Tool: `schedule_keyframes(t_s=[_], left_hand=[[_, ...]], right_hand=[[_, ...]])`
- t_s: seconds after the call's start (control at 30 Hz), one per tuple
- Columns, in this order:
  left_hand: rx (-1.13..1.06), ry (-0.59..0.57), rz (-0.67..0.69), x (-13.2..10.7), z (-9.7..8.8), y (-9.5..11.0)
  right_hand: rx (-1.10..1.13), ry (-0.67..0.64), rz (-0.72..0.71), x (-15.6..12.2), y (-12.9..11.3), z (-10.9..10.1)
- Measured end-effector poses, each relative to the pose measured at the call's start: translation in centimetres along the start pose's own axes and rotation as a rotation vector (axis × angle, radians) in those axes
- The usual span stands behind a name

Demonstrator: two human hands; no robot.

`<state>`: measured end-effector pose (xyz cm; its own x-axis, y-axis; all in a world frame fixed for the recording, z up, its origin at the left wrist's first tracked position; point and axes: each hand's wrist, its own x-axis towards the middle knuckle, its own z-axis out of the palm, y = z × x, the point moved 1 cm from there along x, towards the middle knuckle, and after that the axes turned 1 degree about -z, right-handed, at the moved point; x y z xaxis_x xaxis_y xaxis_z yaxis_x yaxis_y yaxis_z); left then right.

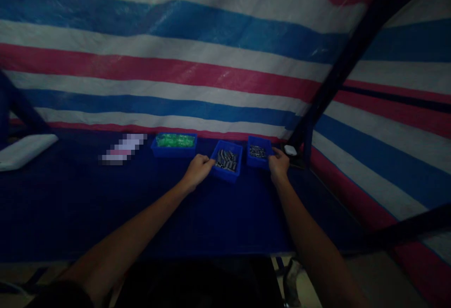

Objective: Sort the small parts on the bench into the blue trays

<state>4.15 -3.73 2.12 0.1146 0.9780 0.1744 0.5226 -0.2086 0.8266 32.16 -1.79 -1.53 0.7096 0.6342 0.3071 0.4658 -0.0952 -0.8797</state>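
My left hand (198,171) is closed on the left rim of a blue plastic bin (230,175), its fingers pinching the wall. Small dark, shiny metal-looking parts (226,160) lie inside that bin, too small to name. My right hand (279,162) grips the right side of a second blue bin (259,161), which holds more small metallic pieces (257,151). The two bins sit close together on the dark blue table, the left one slightly turned. Some fingertips of both hands are hidden behind the bin walls.
Left of the bins stands a third blue bin (174,152) with green plastic-wrapped contents. A blurred paper (123,150) and a white flat object (28,150) lie further left on the table (105,214). A small white case (290,150) rests near the dark frame post (306,141). Striped sheeting hangs behind.
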Motion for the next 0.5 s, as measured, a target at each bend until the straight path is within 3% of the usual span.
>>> schedule_keyframes(t_s=[0.1, 0.23, 0.37, 0.5], left_hand=[[-0.364, -0.048, -0.158, -0.8, 0.6, 1.2], [-0.771, -0.096, -0.395, -1.2, 0.8, 2.6], [-0.8, -0.011, -0.441, -0.5, 0.5, 2.2], [-0.626, 0.089, -0.339, 0.4, 0.2, 1.4]], right_hand=[[-0.079, 0.094, 0.093, 0.0, 0.2, -0.3], [-0.075, 0.027, 0.1, -0.5, 0.0, -0.5], [-0.01, 0.064, 0.036, -0.9, -0.5, -0.6], [-0.054, 0.045, 0.028, -1.1, -1.3, -0.8]])
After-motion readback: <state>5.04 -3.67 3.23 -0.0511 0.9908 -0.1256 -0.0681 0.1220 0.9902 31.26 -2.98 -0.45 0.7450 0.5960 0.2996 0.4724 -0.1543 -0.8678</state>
